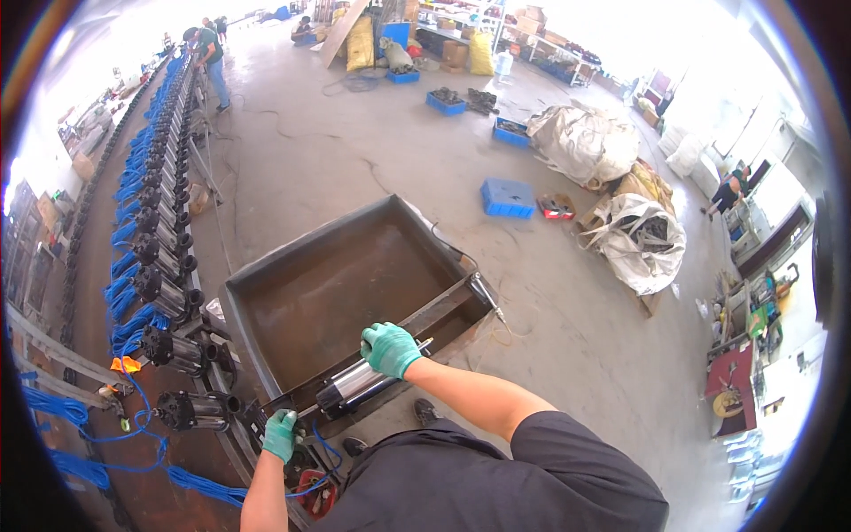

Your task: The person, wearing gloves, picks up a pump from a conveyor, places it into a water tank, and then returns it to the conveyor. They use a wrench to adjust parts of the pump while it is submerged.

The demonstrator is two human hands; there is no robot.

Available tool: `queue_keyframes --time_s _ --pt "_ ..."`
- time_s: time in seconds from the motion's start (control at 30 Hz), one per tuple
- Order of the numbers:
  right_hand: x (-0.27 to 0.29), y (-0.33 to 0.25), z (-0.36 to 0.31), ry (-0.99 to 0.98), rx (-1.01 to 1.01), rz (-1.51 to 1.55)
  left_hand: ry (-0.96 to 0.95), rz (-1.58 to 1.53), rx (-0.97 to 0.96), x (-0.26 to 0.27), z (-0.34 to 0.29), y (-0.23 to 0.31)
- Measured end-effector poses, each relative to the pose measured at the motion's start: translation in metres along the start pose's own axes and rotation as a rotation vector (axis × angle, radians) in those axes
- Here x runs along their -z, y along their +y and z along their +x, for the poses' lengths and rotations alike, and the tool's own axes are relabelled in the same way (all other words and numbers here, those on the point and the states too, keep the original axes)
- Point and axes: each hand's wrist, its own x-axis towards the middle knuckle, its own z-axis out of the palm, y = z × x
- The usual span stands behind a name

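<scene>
From my remote view, a cylindrical pump (355, 387) with a shiny steel body and a black end lies tilted across the near rim of a rusty brown metal tray (337, 284), at about six o'clock of the tray. My right hand (388, 348), in a green glove, is closed over the pump's upper end. My left hand (282, 434), gloved alike, grips a blue cable (324, 443) at the pump's black end, toward eight o'clock. Black pumps (168, 293) line the worktop at nine o'clock.
</scene>
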Motion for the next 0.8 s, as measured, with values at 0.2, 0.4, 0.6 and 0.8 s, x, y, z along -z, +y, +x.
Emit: queue_keyframes --time_s 0.2,0.4,0.6,0.8 --pt "0.007 -0.004 0.001 -0.062 -0.025 0.001 0.054 0.173 -0.315 0.002 0.006 -0.022" --pt "0.033 0.035 -0.017 0.171 -0.166 0.563 0.229 0.37 -0.438 0.007 -0.012 -0.023" --pt "0.026 0.251 -0.105 0.531 -0.824 -0.065 0.443 0.038 -0.352 0.017 -0.051 -0.051" --pt "0.043 0.261 -0.1 0.022 -1.02 0.886 0.478 0.169 -0.48 -0.024 -0.081 -0.033"
